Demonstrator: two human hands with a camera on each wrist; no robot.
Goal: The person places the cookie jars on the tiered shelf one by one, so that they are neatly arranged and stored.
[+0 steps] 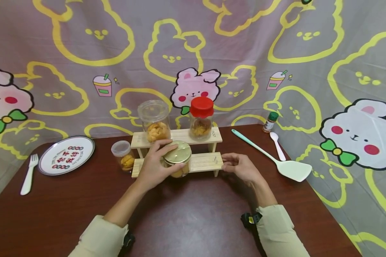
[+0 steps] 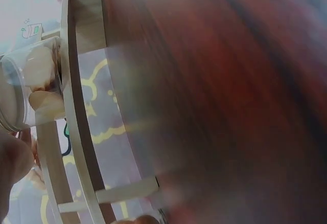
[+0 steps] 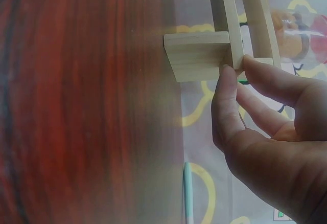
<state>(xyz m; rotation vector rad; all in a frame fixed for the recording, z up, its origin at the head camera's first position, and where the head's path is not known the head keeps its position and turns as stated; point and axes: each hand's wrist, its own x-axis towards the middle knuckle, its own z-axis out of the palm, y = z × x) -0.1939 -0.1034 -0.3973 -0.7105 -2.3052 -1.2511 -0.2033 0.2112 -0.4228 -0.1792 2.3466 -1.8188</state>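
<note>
My left hand (image 1: 156, 163) grips a glass jar with a gold lid (image 1: 178, 153), thumb on the near side and fingers round the far side. The jar stands over the lower tier of a two-tier wooden rack (image 1: 206, 161); in the left wrist view the jar (image 2: 43, 88) shows pale yellow pieces inside and its base meets the plank. My right hand (image 1: 241, 167) pinches the right end of that lower plank; in the right wrist view thumb and fingertips of the hand (image 3: 271, 127) hold the plank's corner. On the upper tier stand a clear-lidded jar (image 1: 154, 119) and a red-lidded jar (image 1: 201, 119).
A small jar (image 1: 123, 157) stands left of the rack. Farther left lie a white plate (image 1: 67, 156) and a fork (image 1: 29, 175). At the right are a spatula (image 1: 292, 169), a white spoon (image 1: 278, 146) and a green-capped spice bottle (image 1: 270, 122). A patterned curtain (image 1: 238, 46) hangs behind.
</note>
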